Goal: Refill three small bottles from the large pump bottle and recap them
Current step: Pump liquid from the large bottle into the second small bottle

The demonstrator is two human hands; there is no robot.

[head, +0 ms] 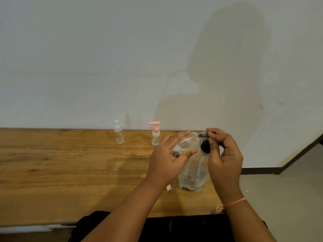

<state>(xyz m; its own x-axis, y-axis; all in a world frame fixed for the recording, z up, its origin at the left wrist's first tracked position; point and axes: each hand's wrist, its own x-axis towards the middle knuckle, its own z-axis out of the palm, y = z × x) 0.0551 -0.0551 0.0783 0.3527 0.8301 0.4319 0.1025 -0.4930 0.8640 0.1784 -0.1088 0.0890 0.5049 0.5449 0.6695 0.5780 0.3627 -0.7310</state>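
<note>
- The large pump bottle (192,173) is standing on the wooden table (70,163), right of centre in the frame, with a little liquid sitting at its bottom.
- The right hand (225,154) is pinching the pump head (203,136) at the bottle's top, fingertips curled in tight.
- The left hand (167,154) is curling narrowly around a small clear bottle (187,143), holding it just beside the pump head.
- Two more are standing at the table's far edge near mid-frame: a clear-capped bottle (118,132) and, to its right, a pink-pump bottle (155,134).
- A pink cap (169,187) is lying just left of the large bottle's base, partly hidden by the left wrist.
</note>
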